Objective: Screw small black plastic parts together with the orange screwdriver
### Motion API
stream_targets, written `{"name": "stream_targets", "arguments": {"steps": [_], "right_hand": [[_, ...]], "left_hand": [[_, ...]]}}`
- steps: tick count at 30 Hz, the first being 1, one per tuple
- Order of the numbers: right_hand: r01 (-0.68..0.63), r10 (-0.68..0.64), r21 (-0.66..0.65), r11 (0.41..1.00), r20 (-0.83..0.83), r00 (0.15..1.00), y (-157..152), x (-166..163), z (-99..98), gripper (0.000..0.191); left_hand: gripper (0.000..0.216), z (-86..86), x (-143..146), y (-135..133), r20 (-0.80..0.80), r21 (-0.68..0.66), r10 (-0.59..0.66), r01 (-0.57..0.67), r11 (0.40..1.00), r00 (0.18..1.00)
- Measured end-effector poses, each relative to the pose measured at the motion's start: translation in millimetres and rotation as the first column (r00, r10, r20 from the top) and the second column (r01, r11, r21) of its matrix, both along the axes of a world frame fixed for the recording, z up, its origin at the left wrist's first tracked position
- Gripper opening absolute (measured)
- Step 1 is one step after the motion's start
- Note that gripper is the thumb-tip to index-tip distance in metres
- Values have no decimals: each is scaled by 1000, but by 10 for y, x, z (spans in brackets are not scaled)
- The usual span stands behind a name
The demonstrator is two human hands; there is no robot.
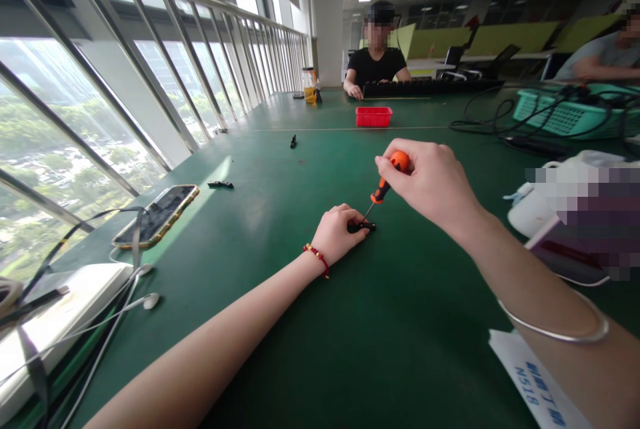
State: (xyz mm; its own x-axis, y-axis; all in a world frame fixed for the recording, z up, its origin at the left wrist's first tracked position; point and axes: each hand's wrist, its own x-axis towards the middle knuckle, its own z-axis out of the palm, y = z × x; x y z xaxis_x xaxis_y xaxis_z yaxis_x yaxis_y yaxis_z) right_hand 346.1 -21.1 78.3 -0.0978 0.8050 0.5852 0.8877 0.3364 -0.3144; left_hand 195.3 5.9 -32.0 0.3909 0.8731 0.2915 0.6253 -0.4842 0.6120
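Note:
An orange and black screwdriver [381,190] is gripped by its handle in my right hand [434,179], tilted with the shaft pointing down and to the left. Its tip meets a small black part [369,225] lying on the green table. My left hand [337,232] pinches that part from the left and presses it against the tabletop. What kind of part it is I cannot make out. Two more small black pieces lie apart from my hands, one dark piece [221,185] to the left and another piece [293,141] farther back.
A red plastic box [374,117] stands ahead on the green table [280,295]. A phone [157,215] and white earphones [150,301] lie at left by the railing. A teal basket [545,114] with cables and a white mug [533,205] are at right. Across the table sits a person [377,62].

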Motion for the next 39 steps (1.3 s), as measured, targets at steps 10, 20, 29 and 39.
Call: {"name": "stream_targets", "arguments": {"steps": [10, 20, 29, 39], "right_hand": [[97, -93, -44, 994, 92, 991, -7, 10, 18, 18], [96, -80, -98, 991, 152, 985, -75, -19, 67, 19], [51, -27, -128, 991, 183, 983, -1, -143, 181, 14], [59, -49, -71, 996, 132, 990, 63, -18, 73, 28]], "left_hand": [[9, -9, 1, 5, 0, 1, 1, -1, 1000, 1000], [9, -2, 5, 0, -9, 0, 8, -8, 1000, 1000], [6, -9, 0, 9, -13, 13, 2, -2, 1000, 1000], [7, -4, -1, 6, -19, 8, 9, -9, 1000, 1000]]}}
